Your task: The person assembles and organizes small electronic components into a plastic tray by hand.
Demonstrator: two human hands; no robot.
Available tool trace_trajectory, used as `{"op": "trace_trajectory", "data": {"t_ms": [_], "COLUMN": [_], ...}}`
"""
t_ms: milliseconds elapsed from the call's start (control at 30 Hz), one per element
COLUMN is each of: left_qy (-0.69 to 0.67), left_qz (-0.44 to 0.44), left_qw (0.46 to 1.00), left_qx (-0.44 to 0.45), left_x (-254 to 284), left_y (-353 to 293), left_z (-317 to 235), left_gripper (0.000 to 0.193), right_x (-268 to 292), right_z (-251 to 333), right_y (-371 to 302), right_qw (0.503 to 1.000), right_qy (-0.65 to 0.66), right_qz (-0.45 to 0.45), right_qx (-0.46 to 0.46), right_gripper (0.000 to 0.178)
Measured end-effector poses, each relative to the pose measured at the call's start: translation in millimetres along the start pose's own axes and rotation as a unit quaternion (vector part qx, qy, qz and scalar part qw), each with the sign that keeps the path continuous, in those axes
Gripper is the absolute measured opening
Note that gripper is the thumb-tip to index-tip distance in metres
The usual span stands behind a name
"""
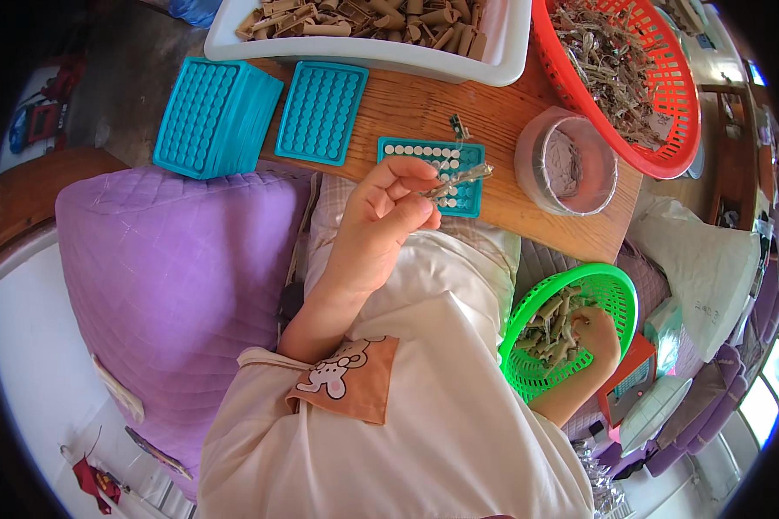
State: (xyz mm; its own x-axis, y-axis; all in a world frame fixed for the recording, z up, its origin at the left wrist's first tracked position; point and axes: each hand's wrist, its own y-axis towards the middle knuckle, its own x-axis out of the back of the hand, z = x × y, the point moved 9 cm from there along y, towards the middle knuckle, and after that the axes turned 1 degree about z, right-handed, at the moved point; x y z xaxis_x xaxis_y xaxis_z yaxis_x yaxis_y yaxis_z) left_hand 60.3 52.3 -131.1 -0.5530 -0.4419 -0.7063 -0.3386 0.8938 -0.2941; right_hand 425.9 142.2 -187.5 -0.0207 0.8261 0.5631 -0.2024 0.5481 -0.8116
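My left hand (374, 221) is raised over the near edge of the wooden table, its thumb and fingers pinching a bunch of thin, shiny, silvery-brown strips (467, 179). Just beneath lies a small teal tray (472, 156) with round pockets, several holding white discs; the hand and the strips cover part of it. Lower right, my right hand (599, 333) reaches into a green plastic basket (614, 284) among crinkled, brownish-green pieces (547, 333). Its fingers are curled down into the pieces, and what they grip is hidden.
At the back stands a white tub (363, 48) of brown curved pieces. A red basket (684, 112) of shiny scraps overhangs the table's right side, near a clear round container (571, 195). A teal tray stack (212, 121) and a separate teal tray (322, 112) lie left.
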Motion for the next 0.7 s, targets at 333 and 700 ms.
{"op": "trace_trajectory", "data": {"t_ms": [333,700], "left_qy": [0.237,0.254], "left_qz": [0.090,0.026], "left_qw": [0.959,0.966], "left_qx": [-0.129,-0.038], "left_x": [-33.3,-12.3], "left_y": [-20.1,-22.7], "left_z": [-12.9,-5.6], "left_gripper": [0.019,0.022], "right_x": [72.7,66.7], "right_z": [201.8,313.8], "right_y": [-45.4,-101.1], "right_qw": [0.807,0.773], "right_qy": [0.446,0.089], "right_qz": [-0.146,-0.187], "right_qx": [0.359,0.599], "right_gripper": [0.040,0.046]}}
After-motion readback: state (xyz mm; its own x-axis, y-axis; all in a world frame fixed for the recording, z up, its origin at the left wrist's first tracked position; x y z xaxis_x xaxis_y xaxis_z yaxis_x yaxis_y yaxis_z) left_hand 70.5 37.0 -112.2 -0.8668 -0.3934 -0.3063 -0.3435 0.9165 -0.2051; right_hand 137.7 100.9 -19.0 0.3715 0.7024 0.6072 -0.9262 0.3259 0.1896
